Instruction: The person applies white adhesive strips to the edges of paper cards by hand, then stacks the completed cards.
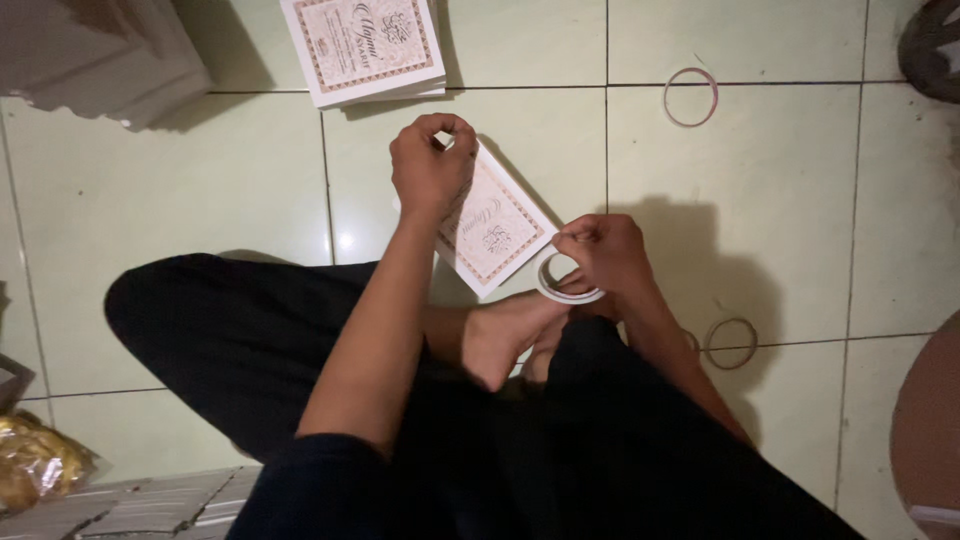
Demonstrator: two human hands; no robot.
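Observation:
I sit cross-legged on a pale green tiled floor. My right hand (pixel 600 252) grips a white roll of tape (pixel 562 280) just above my bare feet. My left hand (pixel 432 168) pinches the far corner of a white printed card with a patterned border (pixel 498 232) that lies on the floor between both hands. Whether a strip of tape runs between the roll and the card is too small to tell.
A stack of the same printed cards (pixel 362 48) lies at the top. A pile of white sheets (pixel 100 55) sits top left. Two empty tape rings (pixel 690 97) (pixel 732 343) lie on the tiles. A gold foil bag (pixel 35 462) is bottom left.

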